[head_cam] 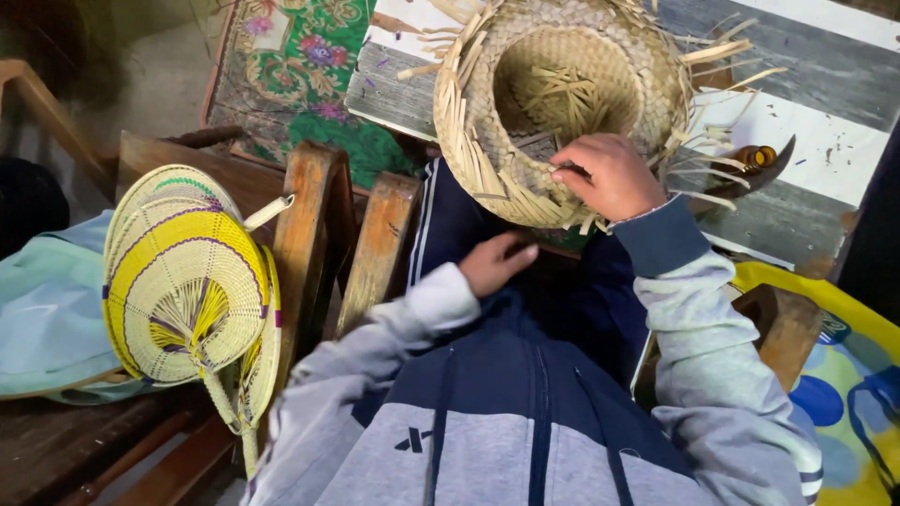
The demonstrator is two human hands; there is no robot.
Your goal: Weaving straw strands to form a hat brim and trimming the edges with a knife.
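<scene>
Centrally, a half-woven straw hat (562, 103), crown hollow facing up, loose strips bristling all round the brim, resting over the lap. Right hand (609, 175) on the near brim, fingers curled and pinched together on the weave. Left hand (494, 263) lower, just under the brim's near edge, fingers partly bent; cannot tell whether closed on a strip. Far right, a curved knife (755, 164) with a brown handle lying on a grey and white striped mat (816, 112). Left, 2 woven hand fans (187, 281), yellow with purple lines, leaning against a wooden chair (314, 225). Far left, a pale blue cloth (47, 319).
</scene>
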